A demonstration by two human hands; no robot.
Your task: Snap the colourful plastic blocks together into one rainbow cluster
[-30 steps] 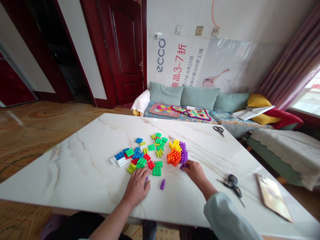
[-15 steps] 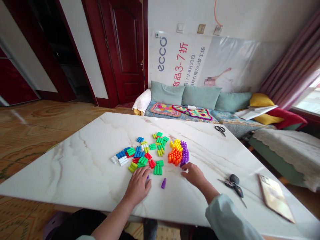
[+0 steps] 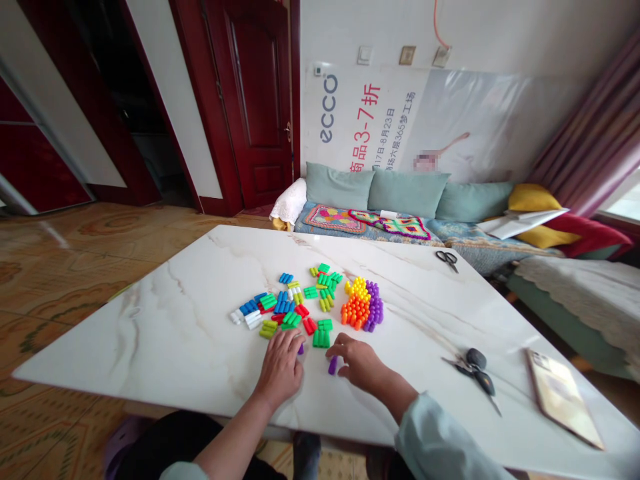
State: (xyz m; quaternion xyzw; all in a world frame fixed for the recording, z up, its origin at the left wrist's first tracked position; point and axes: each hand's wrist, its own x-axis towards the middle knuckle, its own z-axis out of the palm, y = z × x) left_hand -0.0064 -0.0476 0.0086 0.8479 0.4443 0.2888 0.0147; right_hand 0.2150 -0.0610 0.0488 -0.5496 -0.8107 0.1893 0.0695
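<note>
Purple plastic peg just beside right hand.

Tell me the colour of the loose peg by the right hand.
Purple; the peg shows best in the head view, beside the right hand.

A purple plastic peg lies on the marble tabletop, a second purple peg half-hidden nearby, both below the multicoloured peg heap.

I'm working in a home living room, leaning over a marble-topped table and facing a long sofa with teal cushions, a dark red wooden door, mauve curtains hanging beside a window, and an ecco advertising banner covering the wall.
</note>
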